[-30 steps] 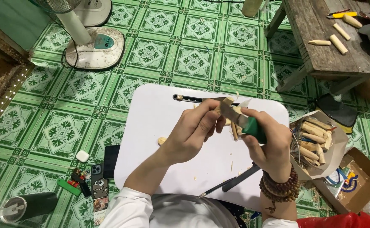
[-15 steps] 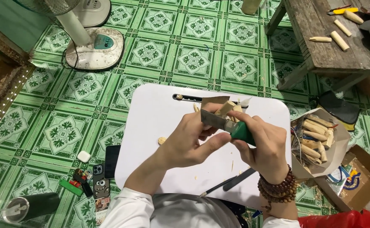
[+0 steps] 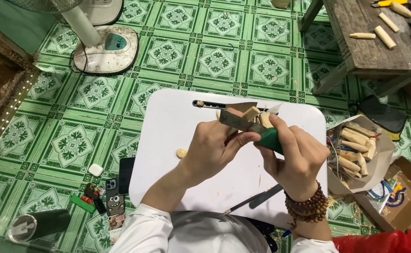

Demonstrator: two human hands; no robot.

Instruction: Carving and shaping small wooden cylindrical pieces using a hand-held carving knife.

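Wood piece sits pinched between both hands, knife against it.

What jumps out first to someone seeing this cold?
Dead centre, the two hands over the white board: the right hand holds a green-handled knife, its blade against a small wood piece at the left hand. Next, the loud green patterned floor tiles all around. At right, an open bag of whittled wooden sticks.
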